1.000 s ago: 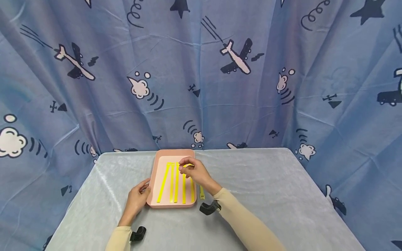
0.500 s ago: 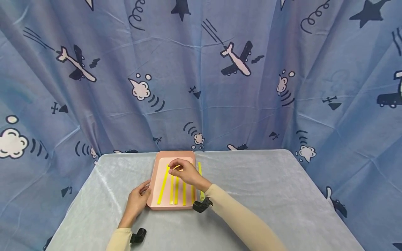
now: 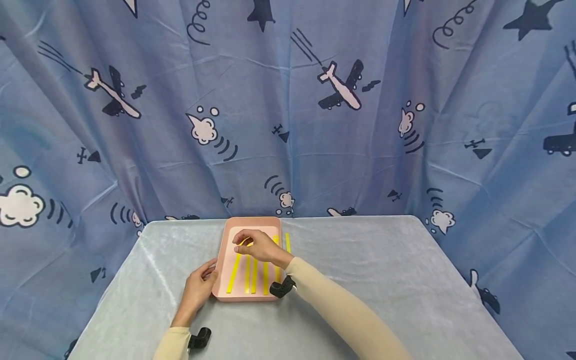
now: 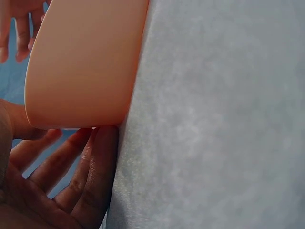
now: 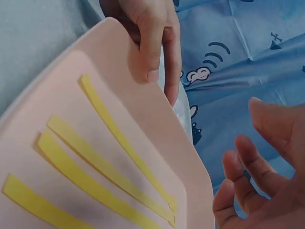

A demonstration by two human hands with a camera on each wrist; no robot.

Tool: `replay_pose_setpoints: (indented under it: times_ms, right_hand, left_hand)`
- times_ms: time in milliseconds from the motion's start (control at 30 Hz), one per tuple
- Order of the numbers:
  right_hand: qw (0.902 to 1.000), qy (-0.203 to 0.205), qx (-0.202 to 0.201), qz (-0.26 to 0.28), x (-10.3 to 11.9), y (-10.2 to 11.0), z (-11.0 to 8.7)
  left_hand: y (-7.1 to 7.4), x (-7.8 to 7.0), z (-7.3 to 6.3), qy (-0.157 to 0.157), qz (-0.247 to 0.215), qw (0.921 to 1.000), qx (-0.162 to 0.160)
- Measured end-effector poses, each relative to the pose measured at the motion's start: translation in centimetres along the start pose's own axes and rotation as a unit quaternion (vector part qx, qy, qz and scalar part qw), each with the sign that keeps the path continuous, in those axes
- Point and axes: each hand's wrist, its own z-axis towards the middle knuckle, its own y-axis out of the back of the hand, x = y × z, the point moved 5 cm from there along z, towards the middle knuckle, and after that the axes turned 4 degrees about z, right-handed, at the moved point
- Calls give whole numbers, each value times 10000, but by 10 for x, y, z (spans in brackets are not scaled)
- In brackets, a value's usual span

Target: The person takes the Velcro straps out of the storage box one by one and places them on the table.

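Observation:
A shallow pink tray (image 3: 228, 233) lies on the cloth-covered table. My left hand (image 3: 198, 287) holds its left side, the thumb over the rim and the fingers along the outer wall, as the right wrist view shows. Several flat yellow strips (image 5: 114, 183) lie lengthwise inside, side by side; the leftmost strip (image 3: 234, 275) slants. Above the tray hovers my right hand (image 3: 257, 246), fingers loosely bent and apart, with nothing between them. It hides the upper ends of some strips. In the right wrist view this hand (image 5: 259, 176) is beyond the tray's wall.
Another yellow strip (image 3: 288, 242) lies on the table just right of the tray, its lower part covered by the right arm. The grey tablecloth (image 3: 360, 270) stretches to both sides. A blue patterned curtain (image 3: 247, 165) hangs behind the table's far edge.
My right hand has moved left across the tray, from its right part toward the left strips. My left hand keeps its place at the tray's left side. The strips lie as before.

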Motion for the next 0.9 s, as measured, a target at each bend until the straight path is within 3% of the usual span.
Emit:
replay_pose_setpoints:
  times_ms: [167,467,900]
  right_hand:
    - [9993,70,240,-263,1,-3,8]
    - [9914,253,1054,-737,-6,-11,20]
    - [9765,282,1634,-1380,-20,-18,33]
  left_hand:
    - [-1,2,3,-14,-45,10000,15]
    - [-1,1,1,-13,-118,9999,38]
    - [0,1,2,-61,-148,9999,-17]
